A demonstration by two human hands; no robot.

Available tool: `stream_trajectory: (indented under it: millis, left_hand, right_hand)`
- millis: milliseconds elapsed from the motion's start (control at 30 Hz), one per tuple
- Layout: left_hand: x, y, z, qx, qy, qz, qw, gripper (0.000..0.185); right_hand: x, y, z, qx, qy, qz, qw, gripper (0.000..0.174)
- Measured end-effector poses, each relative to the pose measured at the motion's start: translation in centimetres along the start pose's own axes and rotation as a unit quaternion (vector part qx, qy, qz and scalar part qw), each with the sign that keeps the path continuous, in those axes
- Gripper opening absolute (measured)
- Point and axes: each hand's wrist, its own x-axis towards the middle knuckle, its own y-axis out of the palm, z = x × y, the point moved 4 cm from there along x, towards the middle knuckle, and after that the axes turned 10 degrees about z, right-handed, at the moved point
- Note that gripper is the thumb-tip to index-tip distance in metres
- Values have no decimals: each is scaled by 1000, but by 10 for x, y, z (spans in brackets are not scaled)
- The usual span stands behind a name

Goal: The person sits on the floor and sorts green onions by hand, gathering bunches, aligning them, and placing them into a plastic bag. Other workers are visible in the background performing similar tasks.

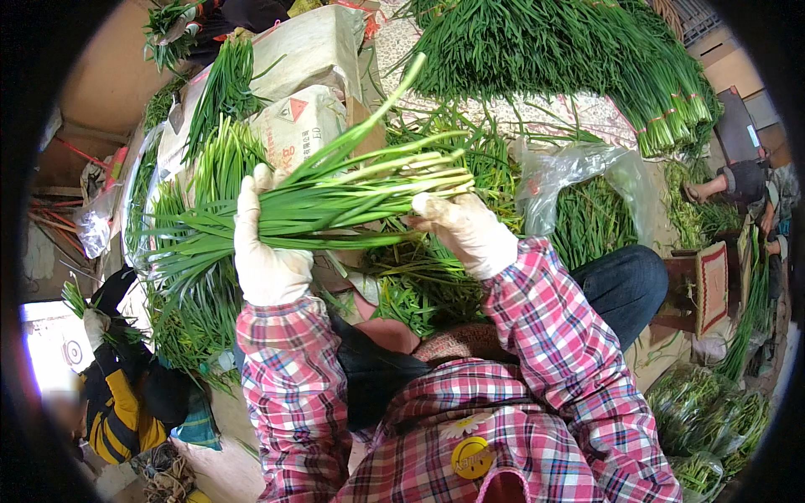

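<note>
My left hand (264, 251), in a white glove, is closed around the leafy part of a loose bunch of Chinese chives (339, 204). The green leaves fan out to the left, and the pale stem ends point right. One longer stalk (390, 107) sticks up at a slant from the bunch. My right hand (468, 229), also gloved in white with soiled fingertips, is at the stem ends with its fingers bent. Whether it grips any stems there is hidden. Below the bunch, loose chive leaves and trimmings (434, 289) lie before my knees.
A large pile of chives (534, 50), partly tied in bundles, lies on a patterned cloth (566, 110). White printed sacks (302, 126) lie ahead, with chives (220, 94) on them. A clear plastic bag (534, 182) is at right. Other people work at the left (119, 409) and right (748, 182).
</note>
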Motion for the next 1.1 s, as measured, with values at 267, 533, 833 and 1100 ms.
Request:
stream_trajectory:
  millis: [267, 533, 833, 1100]
  left_hand:
    - [-6, 8, 10, -35, 15, -13, 999, 38]
    - [-14, 16, 12, 24, 86, 10, 996, 34]
    - [2, -9, 0, -59, 59, -25, 996, 35]
    - [10, -53, -53, 105, 188, -52, 975, 35]
  right_hand:
    - [-2, -2, -28, -36, 99, -127, 986, 44]
    - [3, 4, -60, 300, -83, -109, 944, 22]
    - [-19, -29, -27, 283, -149, -173, 931, 21]
    - [-49, -105, 19, 263, -258, -227, 902, 24]
